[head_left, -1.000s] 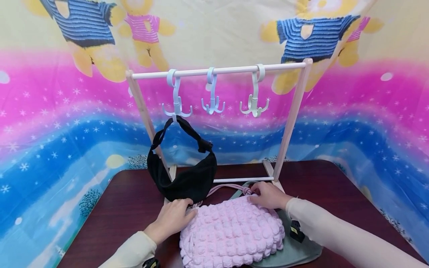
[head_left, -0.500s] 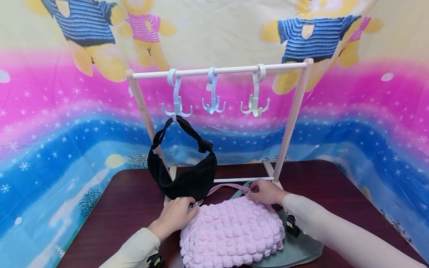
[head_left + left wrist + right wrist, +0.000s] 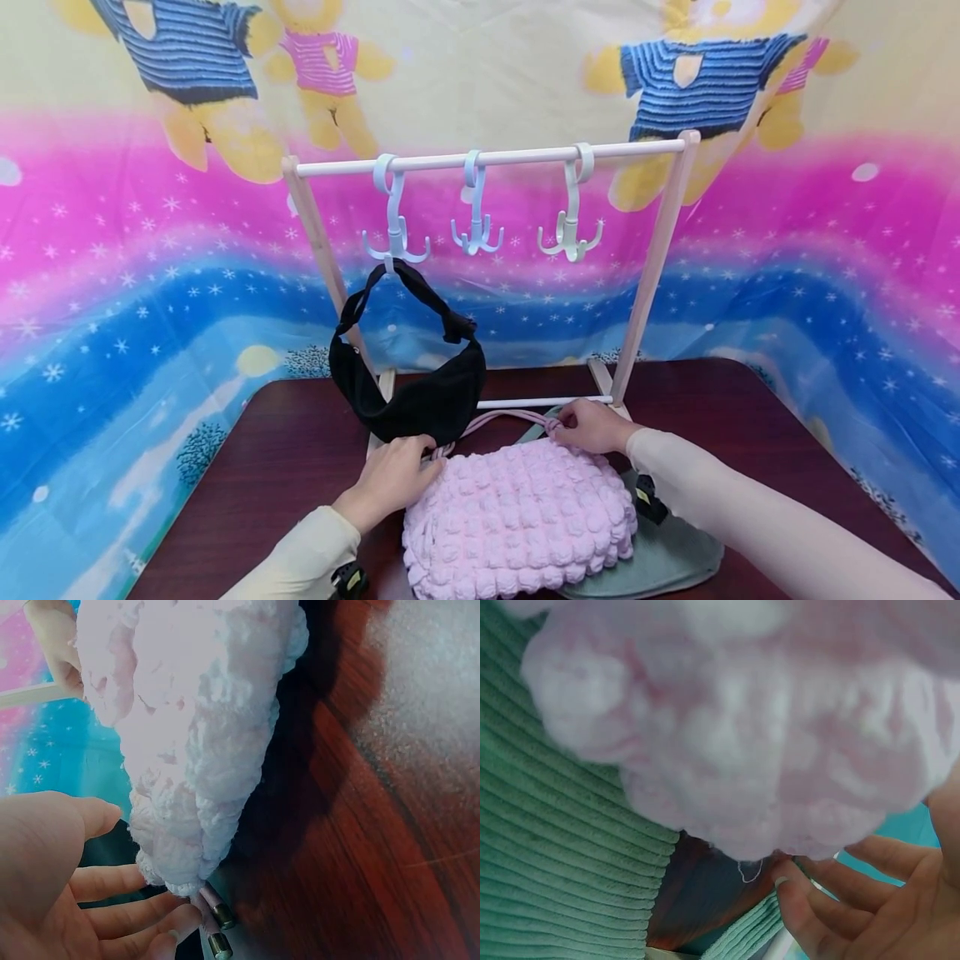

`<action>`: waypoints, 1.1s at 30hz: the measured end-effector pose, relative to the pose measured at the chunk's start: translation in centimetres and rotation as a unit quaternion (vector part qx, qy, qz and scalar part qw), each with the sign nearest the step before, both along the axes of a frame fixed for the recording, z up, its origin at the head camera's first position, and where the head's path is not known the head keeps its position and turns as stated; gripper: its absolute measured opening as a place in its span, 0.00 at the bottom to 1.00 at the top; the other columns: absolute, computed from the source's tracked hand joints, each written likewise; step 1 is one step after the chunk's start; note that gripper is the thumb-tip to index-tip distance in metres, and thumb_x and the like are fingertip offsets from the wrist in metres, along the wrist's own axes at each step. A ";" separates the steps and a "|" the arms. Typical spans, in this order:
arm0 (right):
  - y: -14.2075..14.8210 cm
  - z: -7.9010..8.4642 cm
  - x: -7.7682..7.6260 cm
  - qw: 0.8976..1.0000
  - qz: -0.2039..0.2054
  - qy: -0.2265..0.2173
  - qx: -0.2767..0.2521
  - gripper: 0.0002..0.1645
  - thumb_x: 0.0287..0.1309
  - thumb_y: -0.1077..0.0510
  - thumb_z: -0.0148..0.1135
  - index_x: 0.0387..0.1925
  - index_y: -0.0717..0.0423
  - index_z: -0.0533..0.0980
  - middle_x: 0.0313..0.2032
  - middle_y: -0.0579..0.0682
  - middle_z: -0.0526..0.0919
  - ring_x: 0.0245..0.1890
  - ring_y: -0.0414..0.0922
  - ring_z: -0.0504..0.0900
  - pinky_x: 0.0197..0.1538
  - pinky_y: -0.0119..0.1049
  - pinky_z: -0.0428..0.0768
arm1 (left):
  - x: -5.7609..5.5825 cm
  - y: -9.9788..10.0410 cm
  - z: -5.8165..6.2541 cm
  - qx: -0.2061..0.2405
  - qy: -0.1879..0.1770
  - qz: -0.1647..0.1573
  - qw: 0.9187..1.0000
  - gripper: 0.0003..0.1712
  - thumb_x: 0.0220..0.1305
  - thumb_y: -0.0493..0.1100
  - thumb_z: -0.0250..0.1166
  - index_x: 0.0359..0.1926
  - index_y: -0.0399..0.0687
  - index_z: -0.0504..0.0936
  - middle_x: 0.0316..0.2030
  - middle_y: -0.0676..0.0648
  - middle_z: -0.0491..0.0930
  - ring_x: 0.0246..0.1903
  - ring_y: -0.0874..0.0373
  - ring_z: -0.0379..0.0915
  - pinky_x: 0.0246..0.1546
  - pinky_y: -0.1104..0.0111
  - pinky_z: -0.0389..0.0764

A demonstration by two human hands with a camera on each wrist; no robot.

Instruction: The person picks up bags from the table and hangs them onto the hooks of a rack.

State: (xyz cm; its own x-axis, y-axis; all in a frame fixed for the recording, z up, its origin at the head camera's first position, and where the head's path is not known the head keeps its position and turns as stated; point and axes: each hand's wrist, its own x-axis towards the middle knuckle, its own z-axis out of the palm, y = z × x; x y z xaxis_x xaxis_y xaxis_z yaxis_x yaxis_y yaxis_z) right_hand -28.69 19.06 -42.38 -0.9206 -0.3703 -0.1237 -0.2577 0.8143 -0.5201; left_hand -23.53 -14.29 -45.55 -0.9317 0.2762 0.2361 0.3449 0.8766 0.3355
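A pink puffy, bubble-textured handbag point(image 3: 517, 521) lies in front of me, its pink cord handle point(image 3: 510, 414) trailing along the far side. My left hand point(image 3: 396, 475) holds its left end, thumb by the near side and fingers curled round the corner. In the left wrist view, two metal-tipped cord ends point(image 3: 219, 915) poke out beside those fingers. At the upper right corner my right hand point(image 3: 596, 427) grips the bag by the cord's knot point(image 3: 553, 427), fingers bent behind it in the right wrist view. Partly under the pink bag lies a green corduroy bag point(image 3: 667, 546).
A wooden rack point(image 3: 645, 292) stands at the back of the dark red table point(image 3: 247, 492). Three multi-prong hooks hang from its white bar point(image 3: 517, 157). A black bag point(image 3: 420, 400) dangles from the left hook point(image 3: 395, 237), just behind my left hand. A printed cloth point(image 3: 480, 75) surrounds the table.
Both hands have shifted slightly; the right one moved a little left towards the cord's knot, and the left one slid slightly up. The pink handbag has barely moved.
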 end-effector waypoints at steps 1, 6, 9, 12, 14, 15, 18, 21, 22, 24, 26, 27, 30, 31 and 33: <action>0.0 0.0 -0.1 1.000 0.000 -0.001 0.000 0.22 0.64 0.54 0.66 0.52 0.66 0.81 0.45 0.56 0.87 0.37 0.41 0.83 0.48 0.45 0.81 | 0.0 0.0 0.0 0.000 0.000 0.002 1.000 0.16 0.64 0.51 0.69 0.46 0.45 0.87 0.41 0.44 0.89 0.31 0.54 0.83 0.31 0.59 0.81; 0.0 0.0 -0.3 1.000 0.007 0.000 0.004 0.21 0.63 0.54 0.66 0.51 0.66 0.81 0.42 0.55 0.88 0.34 0.40 0.82 0.46 0.43 0.81 | -0.3 0.0 0.1 0.003 -0.003 0.012 1.000 0.17 0.64 0.50 0.68 0.47 0.43 0.87 0.41 0.42 0.89 0.25 0.58 0.80 0.26 0.62 0.78; -0.1 0.1 -0.4 1.000 0.008 -0.004 0.006 0.20 0.63 0.53 0.66 0.49 0.66 0.82 0.36 0.52 0.87 0.29 0.40 0.79 0.41 0.40 0.79 | -0.4 0.1 0.1 0.003 -0.004 0.016 1.000 0.15 0.64 0.49 0.68 0.44 0.43 0.87 0.37 0.43 0.88 0.23 0.59 0.78 0.24 0.64 0.77; -0.3 0.2 -0.4 1.000 0.004 -0.013 0.006 0.19 0.64 0.53 0.67 0.48 0.64 0.82 0.30 0.49 0.85 0.26 0.39 0.76 0.39 0.37 0.76 | -0.6 0.2 0.1 0.004 -0.008 0.019 1.000 0.11 0.64 0.49 0.67 0.37 0.46 0.87 0.26 0.47 0.85 0.20 0.61 0.73 0.21 0.64 0.73; -0.3 0.2 -0.4 1.000 0.007 -0.012 0.010 0.19 0.64 0.53 0.67 0.48 0.64 0.82 0.29 0.48 0.84 0.26 0.39 0.75 0.38 0.37 0.75 | -0.7 0.4 0.1 0.002 -0.011 0.021 1.000 0.10 0.64 0.49 0.67 0.31 0.49 0.86 0.19 0.50 0.79 0.18 0.61 0.70 0.19 0.65 0.69; -0.4 0.3 -0.4 1.000 0.007 -0.014 0.010 0.19 0.63 0.53 0.67 0.48 0.64 0.82 0.28 0.48 0.83 0.26 0.40 0.75 0.38 0.37 0.74 | -0.7 0.5 0.1 0.001 -0.012 0.021 1.000 0.12 0.64 0.50 0.67 0.27 0.51 0.84 0.16 0.51 0.76 0.17 0.61 0.69 0.18 0.65 0.68; -0.5 0.4 -0.3 1.000 0.004 -0.017 0.012 0.19 0.63 0.53 0.67 0.49 0.64 0.82 0.29 0.48 0.84 0.26 0.40 0.75 0.38 0.37 0.74 | -0.8 0.7 0.1 -0.004 -0.010 0.023 1.000 0.18 0.64 0.51 0.67 0.19 0.53 0.78 0.14 0.52 0.74 0.17 0.60 0.70 0.17 0.64 0.67; -0.5 0.4 -0.2 1.000 0.006 -0.015 0.011 0.18 0.62 0.54 0.67 0.48 0.63 0.82 0.29 0.49 0.83 0.26 0.40 0.75 0.38 0.37 0.74 | -0.9 0.8 0.0 -0.007 -0.010 0.022 1.000 0.20 0.64 0.51 0.67 0.17 0.54 0.75 0.16 0.50 0.76 0.19 0.58 0.73 0.19 0.62 0.69; -0.5 0.4 -0.2 1.000 0.008 -0.015 0.010 0.18 0.62 0.54 0.67 0.47 0.63 0.82 0.28 0.49 0.83 0.26 0.40 0.75 0.38 0.37 0.74 | -0.9 0.8 0.0 -0.006 -0.009 0.021 1.000 0.17 0.64 0.51 0.67 0.19 0.53 0.78 0.18 0.48 0.79 0.20 0.56 0.75 0.20 0.61 0.71; -0.4 0.4 -0.2 1.000 0.012 -0.012 0.008 0.18 0.62 0.54 0.68 0.47 0.64 0.82 0.28 0.48 0.82 0.26 0.40 0.74 0.38 0.37 0.73 | -1.0 0.9 0.0 -0.005 -0.007 0.020 1.000 0.12 0.64 0.50 0.67 0.27 0.49 0.84 0.24 0.45 0.84 0.24 0.52 0.80 0.23 0.58 0.75; -0.4 0.4 -0.2 1.000 0.015 -0.012 0.007 0.17 0.62 0.54 0.68 0.45 0.63 0.82 0.26 0.47 0.81 0.26 0.40 0.74 0.37 0.36 0.73 | -1.2 0.9 -0.1 -0.008 -0.005 0.019 1.000 0.13 0.64 0.51 0.66 0.38 0.46 0.87 0.31 0.42 0.87 0.28 0.50 0.83 0.26 0.56 0.78; -0.4 0.4 -0.2 1.000 0.016 -0.012 0.005 0.16 0.63 0.54 0.67 0.45 0.63 0.82 0.26 0.47 0.80 0.25 0.40 0.74 0.37 0.36 0.73 | -1.2 0.9 -0.1 -0.010 -0.004 0.018 1.000 0.15 0.65 0.51 0.66 0.44 0.45 0.87 0.35 0.41 0.88 0.30 0.49 0.84 0.27 0.56 0.79; -0.4 0.4 -0.2 1.000 0.017 -0.011 0.004 0.16 0.63 0.54 0.67 0.44 0.62 0.82 0.24 0.46 0.79 0.25 0.39 0.73 0.36 0.36 0.73 | -1.5 0.9 -0.1 -0.014 -0.003 0.017 1.000 0.21 0.66 0.51 0.66 0.53 0.42 0.85 0.40 0.40 0.88 0.30 0.49 0.84 0.27 0.57 0.80; -0.4 0.4 -0.1 1.000 0.017 -0.013 0.005 0.15 0.63 0.54 0.67 0.44 0.62 0.82 0.24 0.46 0.79 0.25 0.39 0.73 0.36 0.36 0.73 | -1.6 0.9 -0.2 -0.015 -0.005 0.017 1.000 0.22 0.67 0.52 0.66 0.54 0.42 0.84 0.41 0.40 0.88 0.29 0.50 0.84 0.26 0.58 0.79; -0.5 0.4 -0.1 1.000 0.015 -0.017 0.005 0.17 0.63 0.53 0.67 0.45 0.63 0.82 0.26 0.47 0.81 0.25 0.40 0.74 0.37 0.37 0.73 | -1.8 0.8 -0.2 -0.015 -0.012 0.018 1.000 0.23 0.67 0.52 0.66 0.55 0.41 0.83 0.42 0.40 0.88 0.28 0.52 0.83 0.26 0.59 0.79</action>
State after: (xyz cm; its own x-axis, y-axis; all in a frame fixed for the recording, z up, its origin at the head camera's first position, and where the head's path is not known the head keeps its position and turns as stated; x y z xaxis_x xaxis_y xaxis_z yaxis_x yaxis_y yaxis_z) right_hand -28.80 18.56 -41.93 -0.9047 -0.3957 -0.1578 -0.2641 0.8117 -0.5210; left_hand -25.37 -13.47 -45.78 -0.9465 0.2488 0.2055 0.3048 0.8984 0.3161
